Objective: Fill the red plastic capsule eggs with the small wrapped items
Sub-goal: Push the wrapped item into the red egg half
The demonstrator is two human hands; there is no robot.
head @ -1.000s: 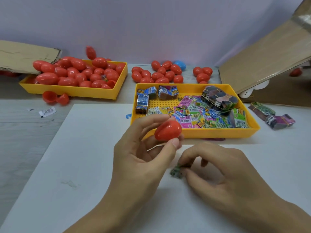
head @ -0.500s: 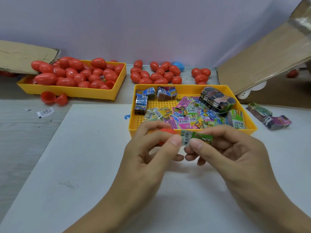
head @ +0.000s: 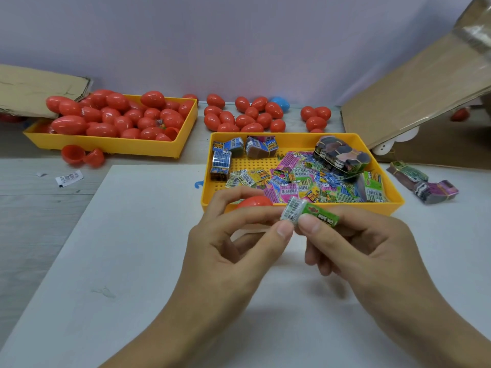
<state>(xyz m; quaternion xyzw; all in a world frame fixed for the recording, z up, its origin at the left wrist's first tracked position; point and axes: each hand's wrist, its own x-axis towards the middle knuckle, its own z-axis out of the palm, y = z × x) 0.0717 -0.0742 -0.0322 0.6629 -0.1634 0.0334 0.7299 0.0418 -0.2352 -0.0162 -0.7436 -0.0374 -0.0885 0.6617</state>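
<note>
Left hand (head: 228, 251) curled round red egg half (head: 253, 202), raised off the bench, just in front of the yellow tray (head: 303, 207). Right hand (head: 372, 248) pinching green wrapped item (head: 309, 215); left thumb on its barcode end. Item's long axis left-right, touching the egg's right side. Probably needs folding to fit inside.

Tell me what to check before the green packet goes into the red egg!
1. Green packet held firmly: ok, the right hand and the left hand's thumb pinch it.
2. Red egg in hand: ok, the left hand's fingers curl round it.
3. Egg open: cannot tell, fingers hide most of it.
4. Packet small enough to fit: cannot tell.
5. More packets ready: ok, the near yellow tray holds many.
</note>
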